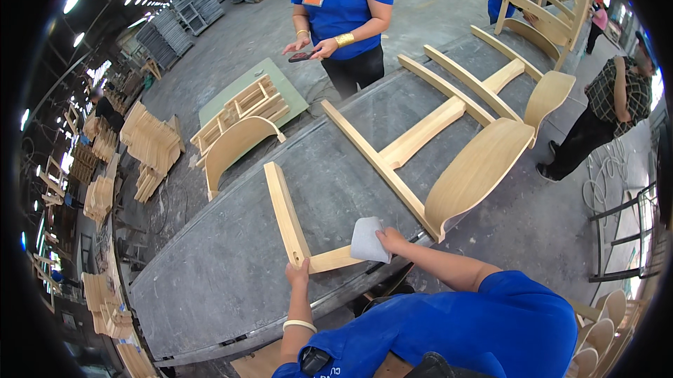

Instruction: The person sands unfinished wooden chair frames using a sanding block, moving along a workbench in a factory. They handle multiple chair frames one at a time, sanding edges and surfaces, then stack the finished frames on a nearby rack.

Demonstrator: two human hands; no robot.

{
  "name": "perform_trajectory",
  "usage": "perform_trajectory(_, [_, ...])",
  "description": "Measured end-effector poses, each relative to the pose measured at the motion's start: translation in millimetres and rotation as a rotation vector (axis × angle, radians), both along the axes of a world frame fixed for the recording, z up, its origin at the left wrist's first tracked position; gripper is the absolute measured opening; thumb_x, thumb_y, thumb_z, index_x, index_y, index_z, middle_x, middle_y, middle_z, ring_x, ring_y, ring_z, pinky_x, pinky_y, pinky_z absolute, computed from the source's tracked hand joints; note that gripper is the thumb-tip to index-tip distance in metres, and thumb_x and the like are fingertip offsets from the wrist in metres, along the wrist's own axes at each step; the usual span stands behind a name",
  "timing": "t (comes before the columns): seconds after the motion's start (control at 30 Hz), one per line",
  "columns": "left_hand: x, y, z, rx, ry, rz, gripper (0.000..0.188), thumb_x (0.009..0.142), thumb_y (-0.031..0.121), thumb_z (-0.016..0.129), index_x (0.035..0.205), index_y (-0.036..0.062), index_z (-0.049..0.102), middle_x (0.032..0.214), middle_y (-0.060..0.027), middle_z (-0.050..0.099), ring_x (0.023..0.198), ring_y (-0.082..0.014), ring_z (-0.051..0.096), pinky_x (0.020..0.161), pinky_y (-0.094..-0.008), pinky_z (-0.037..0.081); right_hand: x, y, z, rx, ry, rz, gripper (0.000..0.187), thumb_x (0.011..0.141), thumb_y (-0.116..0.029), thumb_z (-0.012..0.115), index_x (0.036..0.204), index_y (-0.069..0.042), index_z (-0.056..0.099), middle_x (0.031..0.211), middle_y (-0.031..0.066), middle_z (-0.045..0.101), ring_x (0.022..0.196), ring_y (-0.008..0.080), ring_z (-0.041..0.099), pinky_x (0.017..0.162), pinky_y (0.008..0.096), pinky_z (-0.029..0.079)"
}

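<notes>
My left hand (298, 274) grips the corner of an L-shaped wooden frame piece (283, 210) lying on the dark grey table (203, 266). Its longer bar points away from me; the shorter one (332, 259) runs right from the corner. My right hand (392, 241) is closed on a folded light grey sheet (370, 240), pressed over the right end of that shorter bar. Whether the sheet is cloth or sanding paper I cannot tell. To the right lies a chair frame with a curved wooden backrest (477, 168), close to my right hand.
A second similar frame (549, 101) sits farther along the table. Across it stands a person in blue (343, 7) holding a phone (301, 56). A curved panel (238, 147) and stacked wooden frames (245, 108) lie beyond the left edge. Another person (610, 105) stands at right.
</notes>
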State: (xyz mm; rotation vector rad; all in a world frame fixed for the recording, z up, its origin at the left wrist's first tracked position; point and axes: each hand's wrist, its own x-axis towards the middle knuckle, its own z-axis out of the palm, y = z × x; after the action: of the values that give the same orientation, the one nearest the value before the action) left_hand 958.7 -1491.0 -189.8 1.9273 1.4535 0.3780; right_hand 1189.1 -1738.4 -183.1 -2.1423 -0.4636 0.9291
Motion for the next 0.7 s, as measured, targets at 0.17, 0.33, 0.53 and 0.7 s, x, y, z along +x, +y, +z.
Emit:
perform_trajectory(0.17, [-2.7,2.5,-5.6,0.011,-0.029,-0.007,0.049,0.069,0.034,0.078,0.095,-0.004,0.06,0.092,-0.0201,0.065,0.086,-0.0348,0.063,0.076,-0.0421,0.048,-0.5,0.3,2.9,0.006,0.008,-0.006,0.054,0.091,-0.042,0.045,0.096,0.01,0.061,0.091,0.0291,0.063,0.088,0.0419,0.062,0.079,0.0456,0.047])
perform_trajectory(0.33, [-5.5,6.8,-13.8,-0.037,-0.087,-0.003,0.049,0.069,0.033,0.078,0.096,-0.0037,0.06,0.092,-0.0198,0.065,0.085,-0.0342,0.064,0.075,-0.0411,0.049,-1.4,0.4,9.3,-0.059,0.012,0.027,0.053,0.092,-0.041,0.044,0.097,0.008,0.062,0.094,0.0292,0.062,0.091,0.0415,0.061,0.081,0.0461,0.046])
perform_trajectory(0.53, [-6.6,7.5,-10.0,-0.045,-0.007,-0.005,0.051,0.072,0.029,0.076,0.105,-0.0045,0.056,0.096,-0.0162,0.065,0.087,-0.0263,0.063,0.076,-0.0371,0.049,-1.0,1.1,10.6,-0.03,0.024,0.037,0.055,0.091,-0.044,0.045,0.098,0.009,0.061,0.094,0.0289,0.063,0.089,0.0423,0.062,0.08,0.0459,0.046])
perform_trajectory(0.7, [-9.2,4.1,-3.4,-0.046,-0.084,-0.005,0.049,0.069,0.034,0.077,0.098,-0.0024,0.061,0.092,-0.0169,0.066,0.086,-0.0307,0.064,0.076,-0.0393,0.049,-5.2,5.5,8.7,-0.024,0.086,0.022,0.056,0.094,-0.042,0.041,0.097,0.011,0.061,0.094,0.0301,0.062,0.088,0.0419,0.062,0.082,0.0461,0.047])
